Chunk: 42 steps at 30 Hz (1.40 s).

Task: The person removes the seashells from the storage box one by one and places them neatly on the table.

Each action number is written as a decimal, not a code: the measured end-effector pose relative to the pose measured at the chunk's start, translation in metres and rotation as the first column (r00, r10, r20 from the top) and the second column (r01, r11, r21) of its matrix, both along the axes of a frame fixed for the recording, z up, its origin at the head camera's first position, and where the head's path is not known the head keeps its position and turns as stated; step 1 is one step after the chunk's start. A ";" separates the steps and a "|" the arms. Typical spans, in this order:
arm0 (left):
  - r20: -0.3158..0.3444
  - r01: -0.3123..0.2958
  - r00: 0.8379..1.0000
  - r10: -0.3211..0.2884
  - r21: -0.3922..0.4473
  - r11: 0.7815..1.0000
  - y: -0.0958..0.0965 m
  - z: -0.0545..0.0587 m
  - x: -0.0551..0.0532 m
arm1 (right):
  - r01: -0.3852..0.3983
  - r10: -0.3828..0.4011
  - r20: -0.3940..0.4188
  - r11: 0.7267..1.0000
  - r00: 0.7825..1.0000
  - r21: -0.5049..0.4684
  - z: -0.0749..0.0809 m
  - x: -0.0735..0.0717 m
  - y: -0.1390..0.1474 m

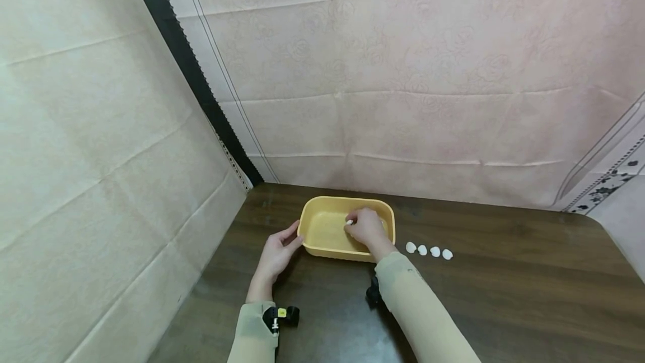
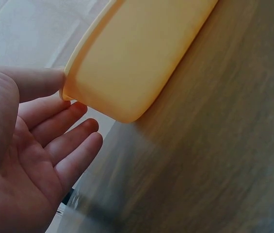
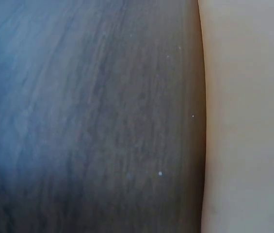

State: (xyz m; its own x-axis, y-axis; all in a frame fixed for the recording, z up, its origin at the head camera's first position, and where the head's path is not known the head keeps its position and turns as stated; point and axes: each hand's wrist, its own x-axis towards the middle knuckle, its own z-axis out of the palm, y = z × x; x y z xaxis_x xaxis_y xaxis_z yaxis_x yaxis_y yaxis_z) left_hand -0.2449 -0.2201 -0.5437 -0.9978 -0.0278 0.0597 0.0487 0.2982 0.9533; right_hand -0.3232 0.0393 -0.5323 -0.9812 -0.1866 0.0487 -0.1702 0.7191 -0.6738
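Observation:
A shallow yellow plastic basin (image 1: 322, 229) with rounded corners sits on the table. At its left end my left hand (image 1: 276, 251) pinches the rim. In the left wrist view the thumb of that hand (image 2: 40, 126) lies at the rim of the basin (image 2: 127, 58), forefinger beneath and the other fingers spread below. My right hand (image 1: 367, 227) reaches into the basin's right half and holds a small white piece (image 1: 349, 222) between its fingertips. Several similar white, rounded flat pieces (image 1: 423, 250) lie in a row on the table, right of the basin.
The dark wooden table (image 1: 504, 273) runs on to the right and toward me. Pale patterned cloth (image 1: 403, 71) hangs behind it, and more cloth (image 1: 101, 156) stands along the left side. The right wrist view shows mostly wood grain (image 3: 93, 116).

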 end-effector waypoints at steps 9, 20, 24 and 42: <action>0.000 -0.003 1.000 0.003 -0.008 1.000 0.000 0.002 0.000 | -0.001 -0.004 -0.043 0.995 0.999 -0.102 0.003 -0.002 0.002; -0.022 0.011 1.000 -0.010 0.019 1.000 0.000 0.001 0.003 | -0.004 -0.020 -0.066 0.940 0.998 -0.342 0.021 0.005 0.004; -0.014 0.010 1.000 -0.010 0.019 1.000 0.000 0.001 0.002 | -0.015 -0.018 -0.079 0.917 0.997 -0.398 0.033 0.014 0.011; -0.005 -0.017 1.000 0.017 -0.011 1.000 0.003 0.001 0.002 | 0.092 -0.094 0.027 0.807 0.995 -0.584 0.032 0.056 0.115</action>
State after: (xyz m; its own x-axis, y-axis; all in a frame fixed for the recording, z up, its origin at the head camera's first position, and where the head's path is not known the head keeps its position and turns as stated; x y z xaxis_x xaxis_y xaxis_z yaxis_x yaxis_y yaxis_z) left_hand -0.2431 -0.2166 -0.5424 -0.9969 -0.0445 0.0648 0.0480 0.3094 0.9497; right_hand -0.2674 0.1541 -0.5002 -0.9920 -0.0299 0.1223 -0.1258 0.2030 -0.9711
